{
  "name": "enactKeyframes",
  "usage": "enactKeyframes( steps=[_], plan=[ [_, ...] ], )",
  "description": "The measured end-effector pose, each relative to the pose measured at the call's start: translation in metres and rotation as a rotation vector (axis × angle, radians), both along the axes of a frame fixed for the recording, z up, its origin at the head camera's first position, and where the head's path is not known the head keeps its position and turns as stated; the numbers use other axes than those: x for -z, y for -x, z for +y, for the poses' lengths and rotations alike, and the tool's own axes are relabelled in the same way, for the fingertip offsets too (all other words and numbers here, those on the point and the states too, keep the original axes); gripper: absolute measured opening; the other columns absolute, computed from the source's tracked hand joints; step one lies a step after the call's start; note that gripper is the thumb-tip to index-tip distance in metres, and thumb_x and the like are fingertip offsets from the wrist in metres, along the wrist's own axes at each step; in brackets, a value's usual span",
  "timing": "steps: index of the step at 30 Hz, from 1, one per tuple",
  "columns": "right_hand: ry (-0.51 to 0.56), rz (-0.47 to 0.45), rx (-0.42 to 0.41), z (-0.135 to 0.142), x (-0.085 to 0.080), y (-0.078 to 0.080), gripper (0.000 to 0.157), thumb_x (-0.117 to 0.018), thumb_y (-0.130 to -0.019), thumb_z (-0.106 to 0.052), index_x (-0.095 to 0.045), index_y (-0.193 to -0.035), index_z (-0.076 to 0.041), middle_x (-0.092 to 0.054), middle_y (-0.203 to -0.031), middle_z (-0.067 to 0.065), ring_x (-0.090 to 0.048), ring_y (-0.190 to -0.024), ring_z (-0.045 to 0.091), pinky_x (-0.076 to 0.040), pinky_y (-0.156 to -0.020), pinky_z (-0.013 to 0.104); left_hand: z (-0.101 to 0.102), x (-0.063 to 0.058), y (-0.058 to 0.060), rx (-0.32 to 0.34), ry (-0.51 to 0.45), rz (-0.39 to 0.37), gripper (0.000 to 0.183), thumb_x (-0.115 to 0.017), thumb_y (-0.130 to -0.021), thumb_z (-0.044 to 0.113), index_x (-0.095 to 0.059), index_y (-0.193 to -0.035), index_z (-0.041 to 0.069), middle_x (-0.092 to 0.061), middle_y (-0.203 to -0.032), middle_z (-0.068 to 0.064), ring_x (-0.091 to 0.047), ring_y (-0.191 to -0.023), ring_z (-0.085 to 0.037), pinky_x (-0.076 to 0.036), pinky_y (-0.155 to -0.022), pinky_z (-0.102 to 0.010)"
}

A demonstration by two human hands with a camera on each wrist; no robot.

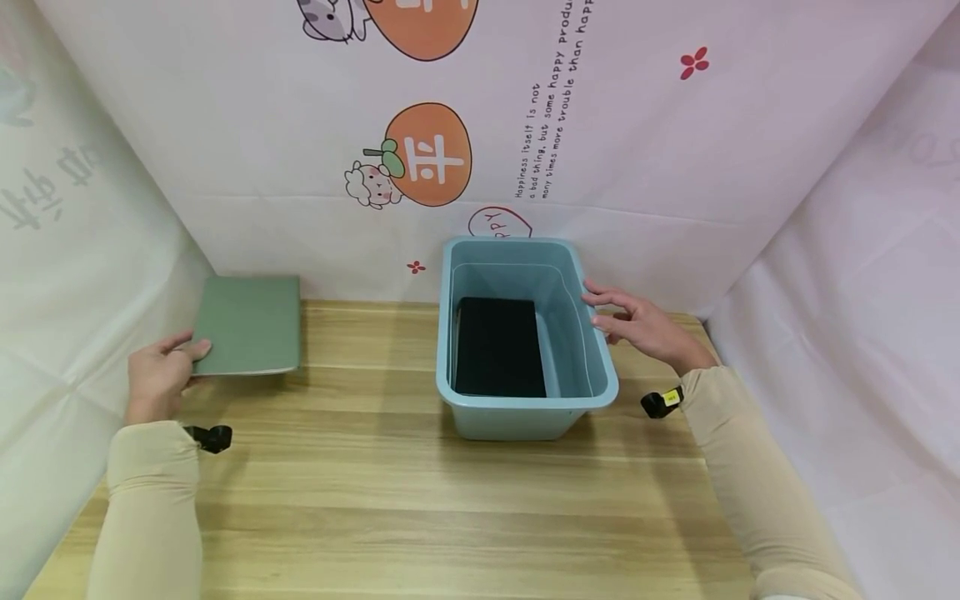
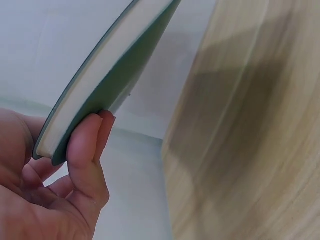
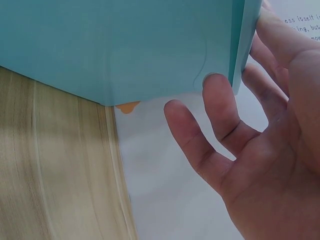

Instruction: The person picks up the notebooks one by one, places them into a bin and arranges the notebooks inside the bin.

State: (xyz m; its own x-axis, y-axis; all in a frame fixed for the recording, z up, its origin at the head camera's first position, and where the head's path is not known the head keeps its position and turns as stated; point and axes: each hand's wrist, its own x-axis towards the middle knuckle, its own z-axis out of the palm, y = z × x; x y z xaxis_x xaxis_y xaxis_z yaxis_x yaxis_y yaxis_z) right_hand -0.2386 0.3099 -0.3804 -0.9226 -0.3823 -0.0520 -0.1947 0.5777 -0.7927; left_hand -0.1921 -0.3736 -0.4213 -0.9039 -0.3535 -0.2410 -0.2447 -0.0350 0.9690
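My left hand (image 1: 161, 371) pinches a green hardcover book (image 1: 251, 325) by its left side, thumb on the upper cover and fingers beneath. In the left wrist view the book (image 2: 100, 75) is tilted, with its pale page edges showing above the wooden surface. On the right, a blue plastic bin (image 1: 528, 421) stands against the back wall. A black flat item, apparently a book (image 1: 498, 346), lies inside it. My right hand (image 1: 645, 325) touches the bin's right rim with loosely spread fingers; in the right wrist view several fingers (image 3: 187, 132) hang beside the bin's outer wall.
A wood-grain tabletop (image 1: 352, 500) lies beneath everything. White printed cloth (image 1: 300, 167) encloses the back and both sides. Small black cameras hang at the left wrist (image 1: 213, 437) and right wrist (image 1: 660, 404).
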Motion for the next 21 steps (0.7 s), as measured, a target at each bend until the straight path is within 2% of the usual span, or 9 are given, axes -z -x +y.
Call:
enactKeyframes(
  steps=[5, 17, 21],
  plan=[
    [0.003, 0.012, -0.007, 0.001, 0.001, 0.000, 0.051, -0.061, -0.103, -0.035, -0.050, -0.152, -0.025, -0.026, -0.168, -0.017, -0.070, -0.103, 0.010, -0.057, -0.084, 0.029, 0.004, -0.006, -0.002, 0.012, 0.028, -0.002, 0.080, -0.070, -0.097, 0.027, -0.027, -0.159, 0.001, -0.055, -0.093, 0.018, -0.067, -0.070, 0.001, -0.058, -0.061, -0.019],
    [0.001, 0.016, -0.003, 0.001, 0.001, -0.001, 0.052, -0.061, -0.103, -0.036, -0.049, -0.153, -0.025, -0.026, -0.169, -0.015, -0.069, -0.105, 0.007, -0.058, -0.084, 0.030, 0.014, -0.022, 0.001, -0.001, -0.040, 0.059, 0.078, -0.072, -0.095, 0.021, -0.030, -0.158, -0.001, -0.065, -0.082, 0.019, -0.070, -0.066, -0.004, -0.058, -0.058, -0.019],
    [0.005, 0.012, 0.000, 0.001, 0.001, -0.001, 0.051, -0.061, -0.103, -0.036, -0.050, -0.152, -0.026, -0.026, -0.168, -0.018, -0.069, -0.106, 0.006, -0.057, -0.084, 0.029, 0.017, -0.025, 0.000, -0.016, -0.066, 0.065, 0.079, -0.074, -0.093, 0.018, -0.031, -0.157, -0.002, -0.067, -0.080, 0.017, -0.070, -0.065, -0.005, -0.058, -0.058, -0.019]
  ],
)
